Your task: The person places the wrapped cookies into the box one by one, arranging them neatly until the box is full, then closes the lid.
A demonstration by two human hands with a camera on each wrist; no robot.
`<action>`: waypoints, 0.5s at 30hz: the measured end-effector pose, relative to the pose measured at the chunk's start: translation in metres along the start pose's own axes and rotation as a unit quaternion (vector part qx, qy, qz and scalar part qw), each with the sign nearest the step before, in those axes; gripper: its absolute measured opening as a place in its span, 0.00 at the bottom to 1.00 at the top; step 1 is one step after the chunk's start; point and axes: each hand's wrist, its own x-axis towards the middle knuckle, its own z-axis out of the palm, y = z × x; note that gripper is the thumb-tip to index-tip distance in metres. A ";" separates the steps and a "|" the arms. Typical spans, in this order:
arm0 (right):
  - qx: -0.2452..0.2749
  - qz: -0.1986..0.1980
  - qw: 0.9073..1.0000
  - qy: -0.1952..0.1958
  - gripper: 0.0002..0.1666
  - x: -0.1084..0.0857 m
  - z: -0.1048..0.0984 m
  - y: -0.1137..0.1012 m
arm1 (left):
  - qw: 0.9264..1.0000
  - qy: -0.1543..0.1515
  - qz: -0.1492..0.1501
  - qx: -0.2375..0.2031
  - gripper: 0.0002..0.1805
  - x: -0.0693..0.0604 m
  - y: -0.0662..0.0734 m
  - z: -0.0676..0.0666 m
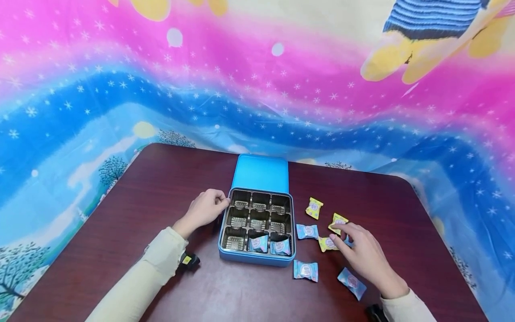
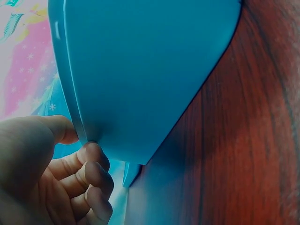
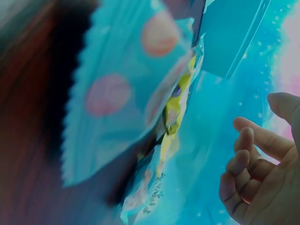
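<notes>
A blue tin (image 1: pixel 257 259) with a brown divided insert lies lid-back on the table. Two blue wrapped candies, one in the front middle compartment (image 1: pixel 258 243) and one in the front right, sit inside; the other compartments hold nothing. My left hand (image 1: pixel 205 208) pinches the tin's left rim between thumb and fingers, as the left wrist view confirms. Over the loose candies to the right hovers my right hand (image 1: pixel 364 250), its thumb and fingers apart with nothing held. Its fingertips are nearest a yellow candy (image 1: pixel 338 220) and another yellow candy (image 1: pixel 327 243). A blue candy is partly hidden behind the hand.
Beyond the tin lies its open lid (image 1: pixel 261 173). Around the right hand are a further yellow candy (image 1: pixel 314 208) and blue candies, one beside the tin (image 1: pixel 307 231), one near its front corner (image 1: pixel 306 270), one nearer me (image 1: pixel 352 283). A patterned cloth (image 1: pixel 241 98) hangs behind the table (image 1: pixel 181 165).
</notes>
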 end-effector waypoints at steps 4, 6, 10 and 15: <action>-0.001 0.020 1.000 -0.010 0.16 -0.003 -0.004 0.005 | 1.000 0.001 -0.001 0.002 0.16 0.000 0.001 0.000; -0.001 0.031 0.999 -0.017 0.18 -0.004 -0.005 0.007 | 1.000 0.003 -0.001 0.002 0.16 -0.001 0.002 0.000; -0.007 0.040 0.999 -0.028 0.20 -0.005 -0.005 0.012 | 1.000 0.004 0.001 0.004 0.16 -0.001 0.001 0.000; -0.016 0.047 0.998 -0.037 0.20 -0.005 -0.007 0.019 | 1.000 0.004 -0.001 0.001 0.17 -0.001 0.001 -0.001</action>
